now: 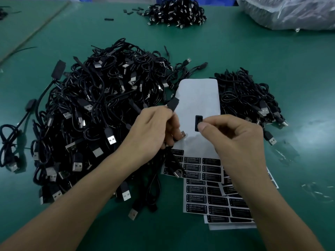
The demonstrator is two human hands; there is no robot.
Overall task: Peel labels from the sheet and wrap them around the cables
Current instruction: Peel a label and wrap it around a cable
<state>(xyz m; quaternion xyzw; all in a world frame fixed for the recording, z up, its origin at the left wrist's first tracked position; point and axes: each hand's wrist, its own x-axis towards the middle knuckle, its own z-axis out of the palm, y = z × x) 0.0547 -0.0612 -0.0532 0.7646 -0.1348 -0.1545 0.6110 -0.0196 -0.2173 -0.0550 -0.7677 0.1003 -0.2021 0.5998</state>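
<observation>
At frame centre the left hand [151,127] is gripping a cable [173,104], fingers curled round it, while the right hand [235,136] is pinching a black label [198,123] over the sheet [199,95]. The label should probably be meeting the cable square, then wrapping smoothly without creases.

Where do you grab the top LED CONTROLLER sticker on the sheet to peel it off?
Best by a top corner of that label, coming from the far side. It lies flat on the sheet, which is already bare just above it, so a fingernail can likely slip under that edge. The right hand pinches another label now.
</observation>
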